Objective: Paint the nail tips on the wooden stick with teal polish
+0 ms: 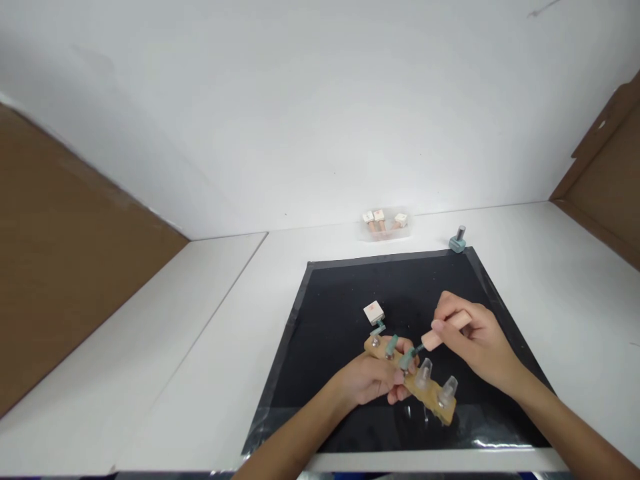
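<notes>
My left hand (pixel 373 381) is closed around a tan wooden bar (pixel 431 395) held a little above the black mat (pixel 330 313). The bar carries teal clips (pixel 391 345) and clear stubby pegs (pixel 424 373). A small white square tag (pixel 374 312) sticks up from the bar's far end. My right hand (pixel 475 347) pinches a peach-coloured cylindrical handle (pixel 440 333); its dark tip touches a teal clip near the bar's middle.
A clear tray (pixel 385 230) with several white-topped pieces stands by the back wall. A teal block with a grey peg (pixel 458 240) sits at the mat's far right corner. Brown cardboard panels (pixel 60 267) flank both sides of the white table (pixel 190 347).
</notes>
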A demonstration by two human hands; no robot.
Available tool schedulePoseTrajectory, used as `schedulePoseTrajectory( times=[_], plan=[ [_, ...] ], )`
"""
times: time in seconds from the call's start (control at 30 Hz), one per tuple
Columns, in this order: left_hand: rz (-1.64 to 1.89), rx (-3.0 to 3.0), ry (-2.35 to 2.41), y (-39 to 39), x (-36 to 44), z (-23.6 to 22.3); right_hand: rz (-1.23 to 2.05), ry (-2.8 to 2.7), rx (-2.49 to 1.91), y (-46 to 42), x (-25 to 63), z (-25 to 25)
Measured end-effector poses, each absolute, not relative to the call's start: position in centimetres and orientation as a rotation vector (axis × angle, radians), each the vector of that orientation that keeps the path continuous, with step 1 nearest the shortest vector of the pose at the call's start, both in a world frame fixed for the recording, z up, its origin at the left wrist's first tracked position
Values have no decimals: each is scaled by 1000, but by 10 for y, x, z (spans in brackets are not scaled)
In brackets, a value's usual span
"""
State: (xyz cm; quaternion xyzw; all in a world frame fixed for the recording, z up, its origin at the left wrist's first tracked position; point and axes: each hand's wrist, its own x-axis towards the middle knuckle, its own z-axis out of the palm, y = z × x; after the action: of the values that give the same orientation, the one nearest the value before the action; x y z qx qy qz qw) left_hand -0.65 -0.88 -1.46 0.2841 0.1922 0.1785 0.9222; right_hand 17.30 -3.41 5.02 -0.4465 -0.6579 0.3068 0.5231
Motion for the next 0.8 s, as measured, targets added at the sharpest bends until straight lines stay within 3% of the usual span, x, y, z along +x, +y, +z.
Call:
schedulePoseTrajectory(
  times=[0.43,0.8],
  plan=[
    [386,537,310,-9,-7,-20,537,-1722,-889,-33,176,52],
    [436,490,258,-8,-9,-25,579,-1716,-828,-34,179,53]
  ],
)
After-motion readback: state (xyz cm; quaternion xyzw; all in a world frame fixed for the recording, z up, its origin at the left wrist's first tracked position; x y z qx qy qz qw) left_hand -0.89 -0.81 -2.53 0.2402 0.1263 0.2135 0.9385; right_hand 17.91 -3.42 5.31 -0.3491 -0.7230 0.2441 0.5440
